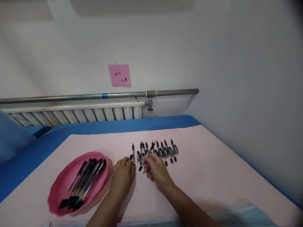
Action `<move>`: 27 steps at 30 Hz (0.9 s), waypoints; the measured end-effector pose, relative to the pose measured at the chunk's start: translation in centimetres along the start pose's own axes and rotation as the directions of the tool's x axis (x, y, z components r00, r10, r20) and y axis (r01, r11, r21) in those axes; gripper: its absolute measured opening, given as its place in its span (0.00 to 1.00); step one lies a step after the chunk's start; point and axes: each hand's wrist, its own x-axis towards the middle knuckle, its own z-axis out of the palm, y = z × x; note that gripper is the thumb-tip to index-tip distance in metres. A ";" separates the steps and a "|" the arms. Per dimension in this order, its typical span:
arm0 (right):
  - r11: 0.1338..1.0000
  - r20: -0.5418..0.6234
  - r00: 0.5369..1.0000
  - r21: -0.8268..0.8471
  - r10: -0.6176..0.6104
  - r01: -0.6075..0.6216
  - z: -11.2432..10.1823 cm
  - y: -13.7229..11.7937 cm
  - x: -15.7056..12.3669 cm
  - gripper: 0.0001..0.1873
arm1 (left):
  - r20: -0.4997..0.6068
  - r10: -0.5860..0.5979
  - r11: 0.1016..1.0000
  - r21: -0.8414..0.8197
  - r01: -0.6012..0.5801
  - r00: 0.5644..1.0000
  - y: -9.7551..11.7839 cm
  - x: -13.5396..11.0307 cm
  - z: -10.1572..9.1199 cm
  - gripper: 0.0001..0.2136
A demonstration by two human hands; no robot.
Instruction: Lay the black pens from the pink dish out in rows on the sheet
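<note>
My right hand (156,171) grips an uncapped black pen (149,152) between thumb and fingers, its tip slanting up and to the right. To its left, my left hand (123,172) rests low over the cloth, fingers curled together around a dark pen cap (131,157) that is partly hidden. Just beyond those fingertips lies a single uncapped pen (133,151). A row of uncapped pens (167,145) with loose clear-and-black caps (175,149) beside them spreads behind and to the right of my right hand.
A pink scalloped basin (54,193) holding several capped pens (87,179) stands at the left. Pale pink cloth (213,167) covers the blue surface (113,126). Behind are a white radiator (109,113), a metal pipe (175,92) and a pink note (119,75) on the wall.
</note>
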 end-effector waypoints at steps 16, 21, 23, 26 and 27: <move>0.917 0.288 0.958 -0.382 0.002 0.113 0.8 2.0 -1.0 0.04 | 0.280 -0.326 0.352 -0.850 0.391 0.903 2.5 -1.2 -2.2 0.16; 0.884 0.326 0.943 -0.418 -0.067 0.207 0.9 2.4 -1.4 0.05 | 0.372 -0.266 0.218 -0.875 0.431 0.889 2.6 -1.8 -1.8 0.14; 0.878 0.340 0.936 -0.416 -0.092 0.238 1.0 2.4 -1.6 0.05 | 0.389 -0.249 0.181 -0.881 0.437 0.887 2.7 -1.9 -1.6 0.16; 0.883 0.350 0.933 -0.408 -0.083 0.232 1.1 2.2 -1.8 0.06 | 0.391 -0.255 0.134 -0.891 0.433 0.884 2.8 -1.9 -1.5 0.16; 0.887 0.351 0.934 -0.406 -0.069 0.219 1.2 2.0 -1.9 0.06 | 0.383 -0.268 0.127 -0.896 0.426 0.884 2.8 -1.9 -1.5 0.16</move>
